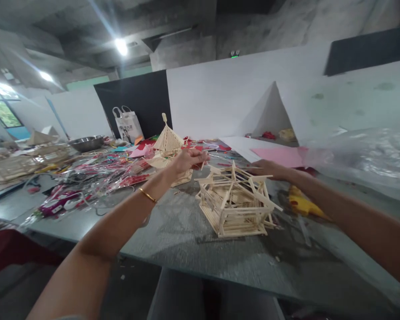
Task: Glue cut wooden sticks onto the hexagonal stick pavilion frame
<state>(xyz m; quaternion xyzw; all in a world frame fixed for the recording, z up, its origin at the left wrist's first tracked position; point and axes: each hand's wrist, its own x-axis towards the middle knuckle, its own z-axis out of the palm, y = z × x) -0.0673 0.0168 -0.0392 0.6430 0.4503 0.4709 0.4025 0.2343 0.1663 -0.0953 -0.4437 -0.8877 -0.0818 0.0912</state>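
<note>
A small house frame of pale wooden sticks (235,202) stands on the grey table (173,231) in front of me. My left hand (188,160), a gold bangle on its wrist, is raised above the table with its fingers curled; something thin may be pinched in them, too small to name. Just behind that hand stands a second stick model with a pointed roof (166,144). My right hand (266,169) reaches past the house frame and lies low and flat on the table, beside a pink sheet (280,155).
Clear plastic wrappers and red packets (96,178) litter the table's left side. A metal bowl (86,143) and a white tote bag (128,124) stand at the back. A yellow tool (303,204) lies to the right, under a blurred plastic sheet (370,155). White partitions enclose the table.
</note>
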